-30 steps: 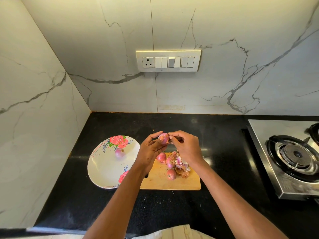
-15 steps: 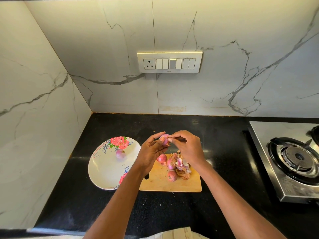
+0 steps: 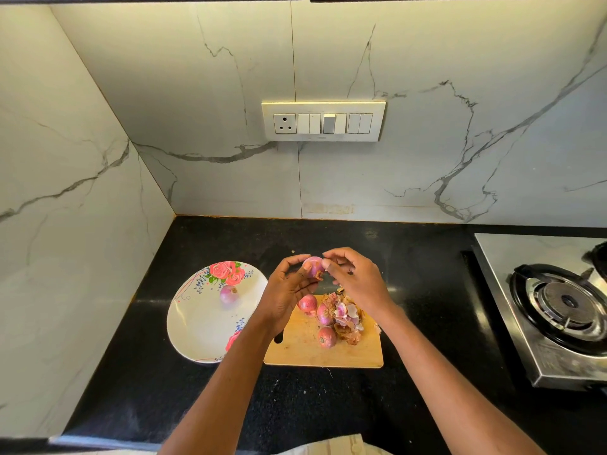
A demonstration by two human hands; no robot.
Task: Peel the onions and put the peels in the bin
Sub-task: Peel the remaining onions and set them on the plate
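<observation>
Wooden board (image 3: 295, 349) bears 3 onions (image 3: 325, 336), peels (image 3: 346, 318).

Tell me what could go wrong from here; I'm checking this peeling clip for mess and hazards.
1. The onion is held in the air by the left hand while the right hand picks at it; it could slip and roll.
2. The peels sit at the right edge of the cutting board and could spill onto the counter.
3. No bin is in view, so carrying peels may scatter them.
</observation>
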